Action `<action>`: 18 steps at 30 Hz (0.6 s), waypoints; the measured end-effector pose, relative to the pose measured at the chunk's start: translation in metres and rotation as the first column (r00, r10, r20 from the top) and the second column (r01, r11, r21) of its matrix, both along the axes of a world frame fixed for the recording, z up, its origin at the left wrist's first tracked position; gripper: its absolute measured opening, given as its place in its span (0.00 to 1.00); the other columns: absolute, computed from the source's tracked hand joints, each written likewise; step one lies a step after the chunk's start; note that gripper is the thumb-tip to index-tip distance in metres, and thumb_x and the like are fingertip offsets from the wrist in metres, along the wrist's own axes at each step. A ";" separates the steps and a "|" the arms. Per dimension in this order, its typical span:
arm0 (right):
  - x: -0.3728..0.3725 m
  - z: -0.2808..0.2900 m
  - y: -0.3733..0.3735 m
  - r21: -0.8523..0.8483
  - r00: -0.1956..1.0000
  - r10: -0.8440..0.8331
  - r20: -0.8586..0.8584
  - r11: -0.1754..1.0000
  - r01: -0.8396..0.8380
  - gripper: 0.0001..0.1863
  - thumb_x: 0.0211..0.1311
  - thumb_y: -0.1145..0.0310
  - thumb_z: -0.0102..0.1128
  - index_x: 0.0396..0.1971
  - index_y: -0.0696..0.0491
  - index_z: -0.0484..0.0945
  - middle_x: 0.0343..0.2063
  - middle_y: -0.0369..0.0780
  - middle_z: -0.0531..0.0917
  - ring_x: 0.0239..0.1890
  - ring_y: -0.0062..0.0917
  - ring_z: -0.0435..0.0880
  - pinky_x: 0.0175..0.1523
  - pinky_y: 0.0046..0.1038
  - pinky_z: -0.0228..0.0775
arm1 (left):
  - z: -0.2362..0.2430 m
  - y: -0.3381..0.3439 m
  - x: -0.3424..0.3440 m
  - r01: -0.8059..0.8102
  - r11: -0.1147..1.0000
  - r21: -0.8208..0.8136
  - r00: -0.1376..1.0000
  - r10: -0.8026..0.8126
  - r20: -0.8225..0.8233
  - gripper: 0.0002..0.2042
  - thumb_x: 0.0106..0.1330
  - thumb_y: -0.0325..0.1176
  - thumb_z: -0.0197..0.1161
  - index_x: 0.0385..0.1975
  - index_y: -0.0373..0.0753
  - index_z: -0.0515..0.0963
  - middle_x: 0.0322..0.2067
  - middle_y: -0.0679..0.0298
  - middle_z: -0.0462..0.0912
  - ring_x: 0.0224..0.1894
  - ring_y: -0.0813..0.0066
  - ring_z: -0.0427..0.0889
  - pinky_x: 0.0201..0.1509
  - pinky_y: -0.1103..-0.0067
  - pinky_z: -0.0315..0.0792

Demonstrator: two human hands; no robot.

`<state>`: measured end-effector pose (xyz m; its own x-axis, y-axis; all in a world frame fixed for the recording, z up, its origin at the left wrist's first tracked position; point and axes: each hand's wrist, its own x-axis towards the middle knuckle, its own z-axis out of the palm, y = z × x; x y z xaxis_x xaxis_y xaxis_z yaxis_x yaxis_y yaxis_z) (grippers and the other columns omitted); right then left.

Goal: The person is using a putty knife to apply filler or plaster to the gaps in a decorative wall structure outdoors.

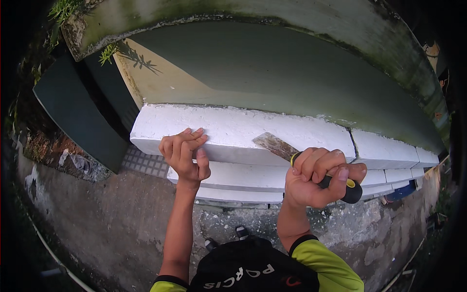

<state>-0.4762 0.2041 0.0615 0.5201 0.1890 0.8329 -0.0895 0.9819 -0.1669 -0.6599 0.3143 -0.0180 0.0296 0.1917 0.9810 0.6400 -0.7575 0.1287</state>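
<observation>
My right hand (323,177) is closed around the black-and-yellow handle of a putty knife (274,145). The knife's worn flat blade points up-left, over the front part of a long white block (228,121) on the top row, which lies against a green-grey wall (262,63). My left hand (185,155) grips the front edge of the same block toward its left end, fingertips on it and fingers bent. More white blocks (384,146) continue to the right, with seams between them, and further rows (228,177) lie lower, below the top one.
A dark green panel (73,107) stands at the left beside grey tiles (141,160) and rubble (73,160). A mossy ledge (146,24) with small plants (107,53) overhangs the wall. My feet stand on speckled concrete (121,219). A blue object (403,192) sits at the right.
</observation>
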 end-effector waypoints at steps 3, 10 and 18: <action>-0.006 -0.007 0.033 -0.042 0.983 -0.143 0.117 0.988 0.149 0.09 0.69 0.72 0.44 0.31 0.55 0.55 0.15 0.38 0.68 0.12 0.20 0.66 0.18 0.27 0.69 | -0.001 -0.002 0.005 0.019 1.000 -0.010 1.000 -0.019 0.006 0.10 0.54 0.35 0.52 0.29 0.43 0.80 0.34 0.68 0.85 0.42 0.70 0.78 0.55 0.70 0.59; -0.019 -0.005 0.022 -0.065 0.995 -0.047 0.088 0.996 0.053 0.10 0.67 0.75 0.46 0.30 0.55 0.55 0.16 0.40 0.69 0.16 0.21 0.68 0.24 0.33 0.73 | -0.002 -0.002 0.000 0.001 1.000 0.011 1.000 -0.001 0.014 0.10 0.51 0.35 0.55 0.30 0.45 0.81 0.36 0.70 0.85 0.42 0.70 0.78 0.53 0.70 0.60; -0.023 -0.012 0.027 -0.080 0.996 -0.063 0.059 0.995 0.068 0.08 0.66 0.73 0.44 0.30 0.53 0.56 0.16 0.38 0.67 0.15 0.20 0.64 0.24 0.31 0.71 | 0.000 -0.004 -0.003 0.050 0.999 0.005 0.999 -0.050 -0.007 0.12 0.49 0.35 0.59 0.34 0.46 0.82 0.39 0.72 0.85 0.43 0.72 0.78 0.52 0.72 0.61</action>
